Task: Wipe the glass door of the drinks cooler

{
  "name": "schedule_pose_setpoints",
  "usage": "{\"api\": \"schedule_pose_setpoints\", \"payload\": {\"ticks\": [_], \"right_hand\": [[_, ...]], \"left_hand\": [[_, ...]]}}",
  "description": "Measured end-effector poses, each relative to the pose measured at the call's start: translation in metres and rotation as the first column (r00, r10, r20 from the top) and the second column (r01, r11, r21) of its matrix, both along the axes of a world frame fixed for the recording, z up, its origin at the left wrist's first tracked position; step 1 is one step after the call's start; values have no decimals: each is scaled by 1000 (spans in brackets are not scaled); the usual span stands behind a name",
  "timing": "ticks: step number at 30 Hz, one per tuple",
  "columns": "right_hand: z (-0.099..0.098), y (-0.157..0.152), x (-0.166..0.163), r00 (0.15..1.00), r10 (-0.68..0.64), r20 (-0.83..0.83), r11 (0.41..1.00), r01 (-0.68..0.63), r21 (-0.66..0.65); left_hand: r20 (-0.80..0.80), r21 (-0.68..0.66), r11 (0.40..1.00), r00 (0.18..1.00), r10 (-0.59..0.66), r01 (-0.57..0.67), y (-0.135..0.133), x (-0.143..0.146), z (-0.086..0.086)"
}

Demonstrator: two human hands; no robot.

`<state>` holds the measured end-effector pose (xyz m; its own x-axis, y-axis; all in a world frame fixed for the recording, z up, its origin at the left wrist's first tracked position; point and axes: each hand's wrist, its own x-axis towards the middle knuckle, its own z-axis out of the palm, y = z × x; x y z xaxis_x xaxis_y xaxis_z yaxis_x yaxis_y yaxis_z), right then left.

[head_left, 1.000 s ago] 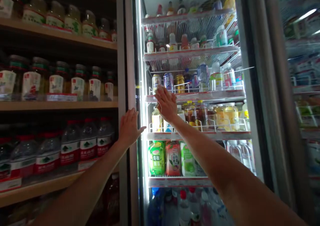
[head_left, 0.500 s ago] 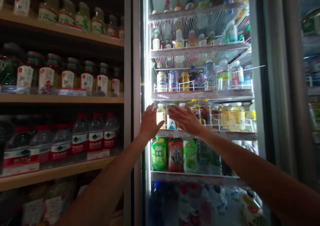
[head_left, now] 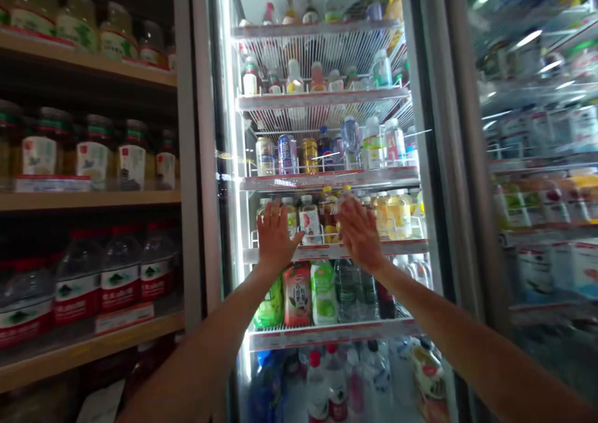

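I face a lit glass-fronted drinks fridge (head_left: 432, 161). My left hand (head_left: 275, 237) is open, fingers up and apart, flat in front of the small bottles on the middle shelf (head_left: 327, 248). At the same height my right hand (head_left: 359, 233) is open too, a little to the right. Between the two hands stands a small bottle with a pink and white label (head_left: 309, 218). Both palms seem to rest on the glass; I cannot tell for sure. Neither hand holds anything.
Cans (head_left: 287, 154) line the shelf above the hands, green and pink juice bottles (head_left: 322, 286) the one below. Wooden shelves on the left carry jars (head_left: 93, 158) and red-labelled water bottles (head_left: 116, 273). A second glass fridge (head_left: 537, 161) stands to the right.
My left hand has moved right from the door frame onto the fridge front. My right hand has dropped from the can shelf to the bottle shelf. The view has shifted.
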<state>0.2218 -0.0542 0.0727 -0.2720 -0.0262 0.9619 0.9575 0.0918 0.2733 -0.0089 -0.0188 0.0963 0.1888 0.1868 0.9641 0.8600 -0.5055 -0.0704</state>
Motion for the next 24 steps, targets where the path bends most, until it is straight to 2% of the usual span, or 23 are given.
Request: {"api": "schedule_pose_setpoints", "payload": {"ticks": [2,4,6,7,10,12,15,18,20,22,24], "right_hand": [[-6,-2,10,997,-5,82,999,8,-45],[-7,-3,22,994,-19,-104,998,24,51],[-6,-2,27,943,15,-333,985,43,168],[-6,0,24,932,37,-360,984,30,177],[-10,7,-6,975,94,-201,995,-87,41],[-14,11,-31,980,162,-117,985,-168,-48],[-17,11,-47,963,250,-103,960,-261,-106],[-19,6,-30,972,230,-44,961,-234,-148],[-21,4,-13,984,172,-54,982,-175,-74],[-23,5,0,990,111,-88,994,-111,2],[-25,5,4,993,68,-95,998,-67,21]], "left_hand": [[-4,6,1000,1000,-18,18,-1,8,-4],[15,17,999,999,-31,30,-2,14,-8],[21,33,998,999,-49,48,-2,19,-11],[9,44,996,997,-73,73,-3,22,-12],[-114,65,961,959,-261,269,-8,37,-14],[-181,41,893,883,-434,447,-13,52,-14],[-103,19,808,805,-584,589,-21,77,-17],[-26,38,830,831,-555,556,-23,100,-23],[-26,59,881,883,-468,469,-20,109,-25],[-71,96,921,925,-372,378,-13,105,-21],[-141,139,941,947,-288,307,-3,81,-9]]}}
